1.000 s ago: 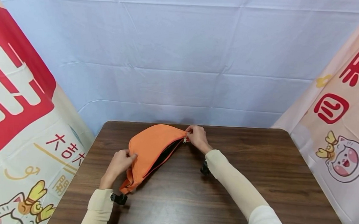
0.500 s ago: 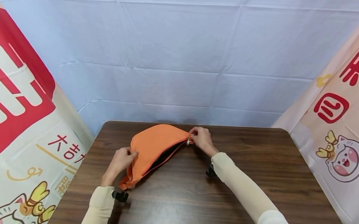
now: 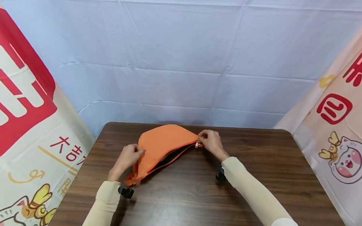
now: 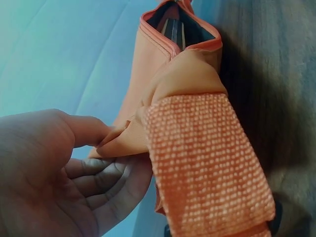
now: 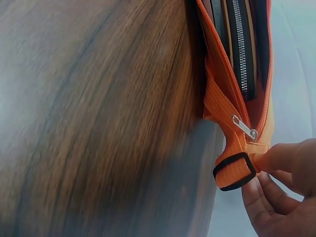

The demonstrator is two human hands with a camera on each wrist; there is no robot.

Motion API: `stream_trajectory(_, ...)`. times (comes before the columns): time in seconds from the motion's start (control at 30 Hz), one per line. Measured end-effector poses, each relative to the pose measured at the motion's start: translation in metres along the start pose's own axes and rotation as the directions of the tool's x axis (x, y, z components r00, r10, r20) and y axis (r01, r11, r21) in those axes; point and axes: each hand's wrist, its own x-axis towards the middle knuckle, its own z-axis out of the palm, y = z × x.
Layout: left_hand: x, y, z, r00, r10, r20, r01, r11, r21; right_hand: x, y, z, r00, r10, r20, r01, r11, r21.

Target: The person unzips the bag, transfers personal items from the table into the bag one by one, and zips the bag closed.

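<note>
An orange waist bag (image 3: 167, 143) stands on the table, its zipped mouth gaping towards the person. My left hand (image 3: 129, 157) pinches the fabric at its left end, thumb on top, beside a wide webbing strap (image 4: 210, 163) in the left wrist view. At the other end my right hand (image 3: 211, 142) pinches the corner between thumb and fingers. Next to those fingers are the metal zipper pull (image 5: 243, 127) and a black strap buckle (image 5: 235, 171). Inside the bag sits a dark zippered item, like a wallet (image 5: 241, 49), with its lower part hidden.
The dark wood table (image 3: 241, 184) has rounded back corners. A pale cloth backdrop (image 3: 184, 58) hangs right behind it. Printed banners stand at the left (image 3: 18, 118) and right (image 3: 345, 135). Each wrist carries a small black camera (image 3: 126, 192).
Both hands have moved to the right with the bag between them. The left hand has also come slightly further from the person, and the bag's mouth remains open.
</note>
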Motion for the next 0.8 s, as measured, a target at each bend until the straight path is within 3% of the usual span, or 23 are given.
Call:
stream_trajectory(0.5,0.028,0.017,0.005,0.997,0.025,0.073,-0.025,1.000,-0.010,-0.013,0.021,-0.022,1.000,0.016,-0.014,-0.017,0.999,-0.047)
stream_trajectory(0.8,0.043,0.025,0.011,0.996,0.055,0.074,-0.054,0.999,-0.006,-0.023,0.031,-0.032,1.000,0.004,-0.020,-0.005,0.999,-0.043)
